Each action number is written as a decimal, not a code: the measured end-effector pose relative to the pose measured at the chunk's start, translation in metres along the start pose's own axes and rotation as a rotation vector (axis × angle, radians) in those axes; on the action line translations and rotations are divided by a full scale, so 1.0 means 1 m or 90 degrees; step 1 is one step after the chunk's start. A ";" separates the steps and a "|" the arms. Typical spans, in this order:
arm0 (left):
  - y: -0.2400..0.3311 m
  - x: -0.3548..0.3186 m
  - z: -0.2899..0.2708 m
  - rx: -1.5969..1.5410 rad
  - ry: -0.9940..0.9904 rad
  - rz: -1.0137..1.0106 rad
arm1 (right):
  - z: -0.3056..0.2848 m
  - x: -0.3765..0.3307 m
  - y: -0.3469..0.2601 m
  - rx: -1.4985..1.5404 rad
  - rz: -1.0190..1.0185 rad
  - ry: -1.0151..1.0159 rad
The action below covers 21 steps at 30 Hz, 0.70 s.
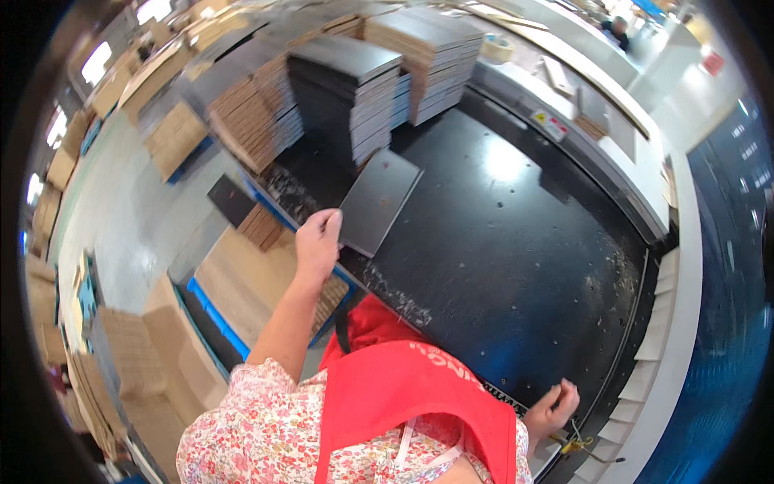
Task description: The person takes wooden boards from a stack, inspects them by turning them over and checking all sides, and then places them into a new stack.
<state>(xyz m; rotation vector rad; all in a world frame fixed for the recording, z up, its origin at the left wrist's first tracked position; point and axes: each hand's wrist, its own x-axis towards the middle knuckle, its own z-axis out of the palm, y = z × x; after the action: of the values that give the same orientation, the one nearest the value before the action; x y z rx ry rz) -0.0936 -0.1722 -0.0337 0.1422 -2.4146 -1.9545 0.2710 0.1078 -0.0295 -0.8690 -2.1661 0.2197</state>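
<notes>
My left hand (319, 238) is closed on the near left edge of a dark rectangular board (380, 202), thumb and fingers pinching it. The board is tilted over the left part of a black machine table (500, 266), just in front of the stacks. At the table's front right edge is my right hand (552, 408). Its fingers are curled in and I see nothing in them. Beside it sits a small yellow fitting (574, 445) with a thin hose or cable.
Tall stacks of dark-topped boards (347, 60) stand along the table's far left. A raised grey rail (556, 125) bounds the far side. To my left are a wooden panel on a blue-edged pallet (242, 278) and an open cardboard box (165, 363). A person (617, 31) appears far off.
</notes>
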 end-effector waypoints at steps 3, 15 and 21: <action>-0.013 0.006 -0.001 0.260 0.071 0.323 | -0.023 -0.072 0.054 -0.170 0.062 0.105; 0.005 -0.019 0.013 0.534 -0.050 0.339 | -0.026 -0.076 0.098 -0.207 0.205 0.245; -0.007 -0.013 0.018 0.473 -0.056 0.367 | -0.022 -0.068 0.100 -0.174 0.179 0.295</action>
<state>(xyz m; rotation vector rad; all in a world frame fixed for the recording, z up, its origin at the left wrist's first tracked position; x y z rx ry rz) -0.0818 -0.1550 -0.0434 -0.5656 -2.6866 -0.8065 0.3705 0.1363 -0.0966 -1.2430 -1.6604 -0.1356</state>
